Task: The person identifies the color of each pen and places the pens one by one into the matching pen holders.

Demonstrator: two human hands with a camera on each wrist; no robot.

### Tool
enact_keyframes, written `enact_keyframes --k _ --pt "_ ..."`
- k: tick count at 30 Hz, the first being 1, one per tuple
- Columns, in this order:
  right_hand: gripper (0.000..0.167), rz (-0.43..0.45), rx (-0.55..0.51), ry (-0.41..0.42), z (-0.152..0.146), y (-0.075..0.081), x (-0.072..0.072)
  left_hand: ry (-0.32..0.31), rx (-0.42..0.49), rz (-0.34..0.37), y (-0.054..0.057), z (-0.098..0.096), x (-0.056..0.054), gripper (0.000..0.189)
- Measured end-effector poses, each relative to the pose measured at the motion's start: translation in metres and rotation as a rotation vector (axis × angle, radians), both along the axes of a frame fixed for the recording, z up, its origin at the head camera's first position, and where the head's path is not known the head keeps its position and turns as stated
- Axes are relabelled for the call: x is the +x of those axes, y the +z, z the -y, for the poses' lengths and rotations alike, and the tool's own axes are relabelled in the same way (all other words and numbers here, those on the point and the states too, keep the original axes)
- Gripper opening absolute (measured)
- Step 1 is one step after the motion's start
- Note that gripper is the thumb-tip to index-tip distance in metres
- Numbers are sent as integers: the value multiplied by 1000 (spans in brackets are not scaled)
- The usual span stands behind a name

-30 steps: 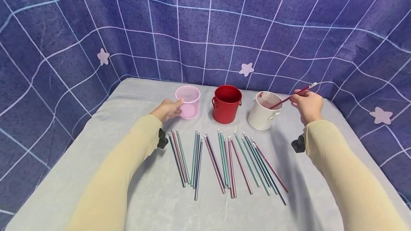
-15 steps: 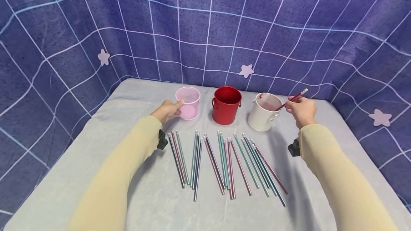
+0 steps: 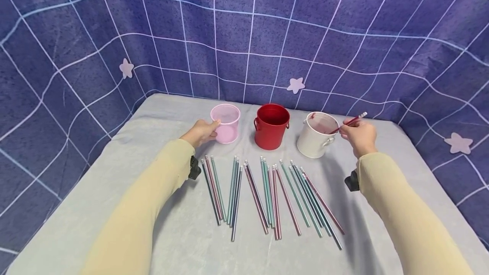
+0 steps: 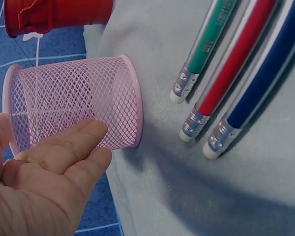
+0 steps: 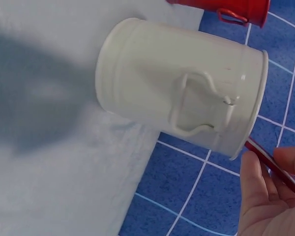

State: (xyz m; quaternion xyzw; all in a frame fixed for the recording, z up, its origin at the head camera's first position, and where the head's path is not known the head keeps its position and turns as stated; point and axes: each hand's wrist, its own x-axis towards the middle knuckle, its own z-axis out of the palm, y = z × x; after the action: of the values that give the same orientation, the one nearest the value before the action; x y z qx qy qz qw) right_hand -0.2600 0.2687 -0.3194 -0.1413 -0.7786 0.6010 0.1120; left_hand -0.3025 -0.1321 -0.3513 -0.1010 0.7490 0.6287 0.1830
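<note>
In the head view my left hand [image 3: 201,133] is beside the pink mesh pencil cup [image 3: 225,133]. The left wrist view shows its thumb at the rim and fairly straight fingers [image 4: 83,142] lying along the mesh. On the right, my right hand [image 3: 360,136] pinches a dark red pencil [image 3: 355,120] between thumb and fingers. This pencil slants down over the rim of the white bucket [image 3: 311,141], its white eraser end up and its lower end inside. Seen from the right wrist, the red pencil [image 5: 273,164] passes behind the white bucket's rim.
Between the pink cup and the white bucket stands a red bucket [image 3: 270,133] with side handles. Several green, red and dark blue pencils [image 3: 275,203] lie in loose groups on the grey cloth [image 3: 191,245]. A blue grid-patterned curtain [image 3: 229,33] hangs behind.
My right hand has moved left and slightly down toward the white bucket, taking the red pencil further into it. My left hand stays at the pink cup.
</note>
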Motion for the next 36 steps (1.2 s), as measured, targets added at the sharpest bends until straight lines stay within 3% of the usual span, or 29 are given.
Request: enact_keyframes --k 3,8,11,13,15,16,18,20,24,29,36 --pt "18 4 -9 3 -1 -3 0 -2 -2 -3 4 1 3 60" --pt "21 14 -26 5 -2 -5 -1 -9 -28 -3 -13 6 -12 62" --pt "24 14 -31 4 -1 -5 -1 -27 3 -13 -29 11 -21 61" --pt "26 13 -30 8 0 -5 0 -48 24 -55 -63 22 -49 68" --pt "27 11 -27 12 0 -5 0 -48 44 -61 -75 27 -60 73" --pt "26 11 -23 12 0 -5 0 -43 31 -63 -76 26 -62 73" --pt "22 16 -10 24 -1 -6 2 -27 5 -63 -73 24 -62 76" --pt "18 25 7 45 -3 -8 4 -4 -20 -28 -48 14 -39 71" --pt "25 61 85 117 -10 -11 10 -3 -22 -30 -22 6 -17 66" --pt "42 164 308 234 -18 -18 19 4 -10 -46 -19 4 -12 65" --pt "29 280 577 448 -13 -35 36 4 -20 -77 -23 4 -12 64"
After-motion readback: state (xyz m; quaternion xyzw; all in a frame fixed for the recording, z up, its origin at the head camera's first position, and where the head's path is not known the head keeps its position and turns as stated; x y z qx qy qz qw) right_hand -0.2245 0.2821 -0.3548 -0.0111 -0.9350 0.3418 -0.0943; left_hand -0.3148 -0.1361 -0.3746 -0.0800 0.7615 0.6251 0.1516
